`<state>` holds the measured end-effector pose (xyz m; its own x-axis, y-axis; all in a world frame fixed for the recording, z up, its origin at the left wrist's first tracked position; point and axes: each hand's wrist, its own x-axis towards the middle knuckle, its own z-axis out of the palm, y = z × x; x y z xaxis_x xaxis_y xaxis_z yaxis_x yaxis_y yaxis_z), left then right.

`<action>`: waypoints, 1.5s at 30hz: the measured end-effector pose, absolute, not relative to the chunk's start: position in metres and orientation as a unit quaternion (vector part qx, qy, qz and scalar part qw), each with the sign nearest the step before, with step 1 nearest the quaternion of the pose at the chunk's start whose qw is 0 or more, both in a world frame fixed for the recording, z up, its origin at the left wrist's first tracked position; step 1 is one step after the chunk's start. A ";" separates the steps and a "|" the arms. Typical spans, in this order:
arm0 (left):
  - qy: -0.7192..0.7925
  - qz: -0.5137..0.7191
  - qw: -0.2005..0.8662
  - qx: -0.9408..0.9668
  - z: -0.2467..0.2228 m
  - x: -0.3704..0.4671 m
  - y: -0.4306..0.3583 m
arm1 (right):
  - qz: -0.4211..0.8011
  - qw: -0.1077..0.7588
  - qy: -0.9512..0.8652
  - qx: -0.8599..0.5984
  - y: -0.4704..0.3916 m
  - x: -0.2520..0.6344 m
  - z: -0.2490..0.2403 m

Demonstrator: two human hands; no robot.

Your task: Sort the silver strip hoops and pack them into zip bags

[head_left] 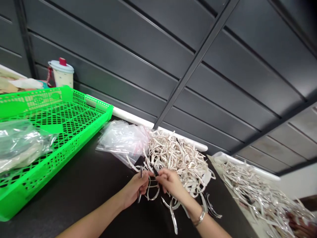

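My left hand (135, 189) is closed round a thin strip, dark at its upper end and pale at its lower end. Beside it on the right, my right hand (170, 182) pinches a small dark piece (155, 170). Both hands are over the near left edge of a tangled heap of curved whitish strips (173, 153). Some loose strips (173, 216) hang out of the heap below my right hand. A few dark curved strips (211, 208) lie to its right.
A green crate (66, 148) holding plastic bags (22, 145) stands at left, with a lidded cup (63, 74) behind it. Clear zip bags (123, 137) lie left of the heap. Another strip pile (260, 188) and part of another person's hand (300, 226) are at right.
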<state>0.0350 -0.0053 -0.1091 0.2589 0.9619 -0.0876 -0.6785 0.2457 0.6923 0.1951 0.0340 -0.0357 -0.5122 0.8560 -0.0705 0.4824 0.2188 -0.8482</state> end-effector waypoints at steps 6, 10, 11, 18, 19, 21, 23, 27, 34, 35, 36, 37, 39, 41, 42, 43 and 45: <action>0.302 0.549 0.742 0.237 -0.105 0.032 -0.007 | 0.384 0.145 -0.819 -0.401 0.029 0.168 -0.040; 0.311 0.556 0.740 0.215 -0.104 0.029 -0.002 | 0.102 0.201 -0.842 -0.490 0.086 0.189 -0.002; 0.314 0.553 0.741 0.217 -0.104 0.029 -0.001 | 0.021 0.195 -0.818 -0.541 0.107 0.197 0.007; 0.330 0.539 0.735 0.245 -0.100 0.027 -0.001 | -0.038 0.068 -0.748 -0.659 0.219 0.246 0.017; 0.322 0.537 0.739 0.247 -0.099 0.027 -0.002 | -0.034 0.044 -0.739 -0.671 0.227 0.249 0.013; 0.306 0.528 0.751 0.250 -0.099 0.027 -0.002 | -0.026 0.003 -0.723 -0.691 0.238 0.252 0.005; 0.302 0.519 0.757 0.258 -0.100 0.026 -0.002 | -0.021 -0.022 -0.707 -0.706 0.244 0.254 -0.002; 0.314 0.520 0.747 0.269 -0.104 0.027 0.000 | -0.015 -0.029 -0.691 -0.722 0.249 0.257 -0.008; 0.299 0.507 0.767 0.256 -0.112 0.027 0.005 | 0.064 0.099 -0.729 -0.675 0.233 0.267 -0.010; 0.292 0.508 0.768 0.256 -0.114 0.028 0.005 | 0.079 0.137 -0.731 -0.664 0.229 0.269 -0.008; 0.290 0.510 0.767 0.259 -0.115 0.028 0.006 | 0.092 0.181 -0.730 -0.653 0.226 0.272 -0.005; 0.292 0.510 0.766 0.263 -0.115 0.028 0.007 | 0.104 0.227 -0.725 -0.642 0.222 0.274 -0.002; 0.300 0.505 0.764 0.269 -0.116 0.028 0.008 | 0.123 0.318 -0.707 -0.619 0.212 0.277 0.005; 0.304 0.499 0.765 0.272 -0.114 0.028 0.007 | 0.144 0.389 -0.689 -0.594 0.197 0.275 0.010; 0.303 0.497 0.766 0.273 -0.112 0.027 0.007 | 0.157 0.410 -0.684 -0.582 0.186 0.272 0.012; 0.300 0.497 0.766 0.277 -0.111 0.027 0.005 | 0.173 0.423 -0.683 -0.570 0.171 0.267 0.011; 0.288 0.499 0.766 0.286 -0.108 0.027 0.002 | 0.218 0.412 -0.696 -0.547 0.135 0.252 0.006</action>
